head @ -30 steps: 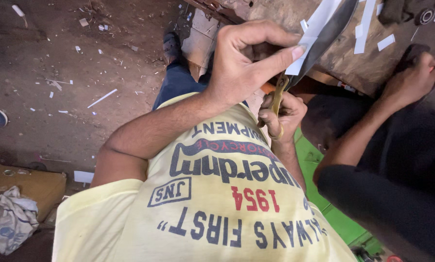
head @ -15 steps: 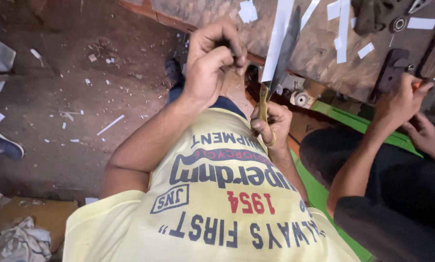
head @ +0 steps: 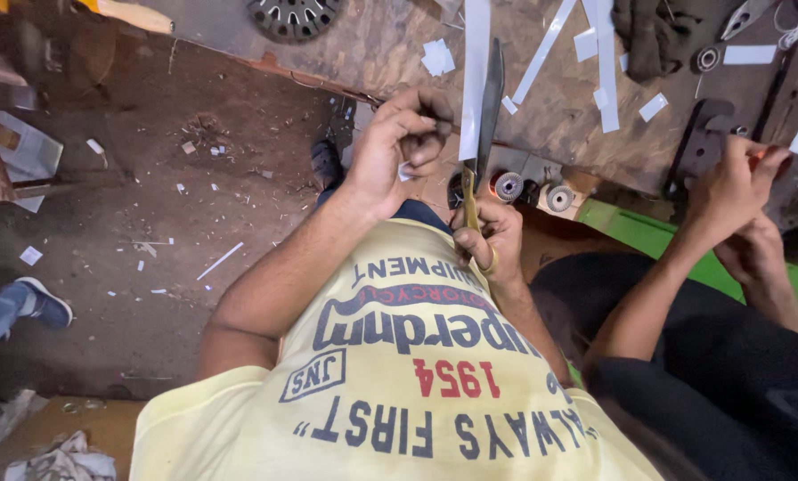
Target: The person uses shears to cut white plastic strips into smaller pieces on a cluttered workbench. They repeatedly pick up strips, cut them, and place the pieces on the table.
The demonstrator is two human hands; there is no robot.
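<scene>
Cutting a long white paper strip [head: 476, 80] with large scissors [head: 488, 107]: right hand [head: 491, 242] gripping the handles, blades pointing to 12 o'clock over the bench [head: 363, 44]; left hand [head: 403, 147] pinching the strip's lower end (at 9 o'clock of the blades). Next, probably, feeding the strip squarely between the blades, keeping it taut.

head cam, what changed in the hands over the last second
The left hand came off the white strip near the blade tip, drew back toward the body and now pinches the strip's lower end. The right hand kept gripping the scissors by the handle, blades up. The co-worker's hands stayed at the bench.
</scene>
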